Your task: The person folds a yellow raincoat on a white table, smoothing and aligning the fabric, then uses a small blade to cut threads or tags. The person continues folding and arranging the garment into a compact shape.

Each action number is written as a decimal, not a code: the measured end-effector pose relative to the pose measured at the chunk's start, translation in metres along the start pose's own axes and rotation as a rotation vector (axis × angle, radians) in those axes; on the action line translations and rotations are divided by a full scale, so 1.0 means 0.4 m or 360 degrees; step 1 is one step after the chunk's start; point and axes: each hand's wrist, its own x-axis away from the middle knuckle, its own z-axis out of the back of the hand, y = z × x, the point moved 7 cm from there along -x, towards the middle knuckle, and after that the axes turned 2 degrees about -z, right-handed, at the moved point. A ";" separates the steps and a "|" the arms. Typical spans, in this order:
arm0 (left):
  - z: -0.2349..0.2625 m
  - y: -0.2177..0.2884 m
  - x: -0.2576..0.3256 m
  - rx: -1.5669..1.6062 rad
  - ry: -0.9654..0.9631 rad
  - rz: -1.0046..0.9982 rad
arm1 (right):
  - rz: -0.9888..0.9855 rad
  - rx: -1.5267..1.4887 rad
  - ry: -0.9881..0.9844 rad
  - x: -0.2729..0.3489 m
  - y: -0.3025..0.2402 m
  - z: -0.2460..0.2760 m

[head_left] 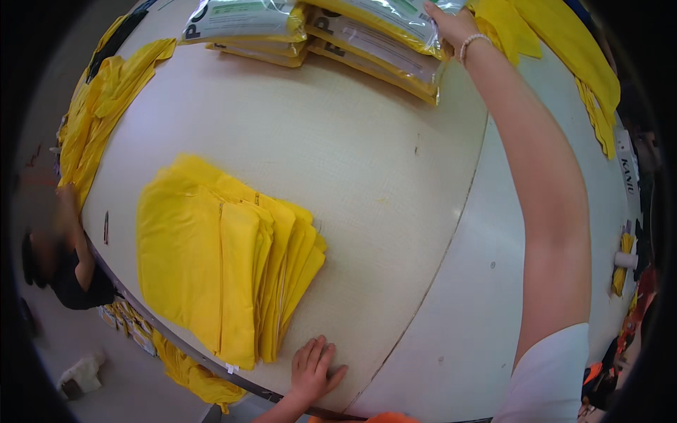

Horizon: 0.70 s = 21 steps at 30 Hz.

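My right arm reaches far across the table, and my right hand (453, 28) grips the right end of the top clear plastic package (388, 20), thumb over its upper face. Yellow fabric shows inside this package, which lies on another like it (374, 53). Beside them on the left is a second pile of similar packages (247, 25). Near the front edge, my left hand (315, 370) rests on the tabletop with fingers apart, holding nothing. Just beyond it lies a fanned stack of folded yellow fabric pieces (204, 261) with zips along their edges.
Loose yellow cloth (109, 106) drapes over the left table edge, where another person (67, 261) stands with a hand on it. More yellow fabric (564, 42) lies at the far right. A seam (451, 229) crosses the white table (367, 183). A small dark pen-like object (106, 227) lies at left.
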 end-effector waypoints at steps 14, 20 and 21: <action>-0.013 0.049 -0.001 -0.0015 0.0201 -0.0173 | -0.0528 -0.0369 -0.0254 1.151 0.263 0.573; -0.024 0.177 -0.017 -0.0439 0.0359 -0.0456 | -0.1196 -0.0413 0.1548 2.221 0.517 1.232; -0.029 0.299 -0.033 -0.0550 0.0308 -0.0616 | -0.1321 -0.0376 0.1762 2.403 0.539 1.305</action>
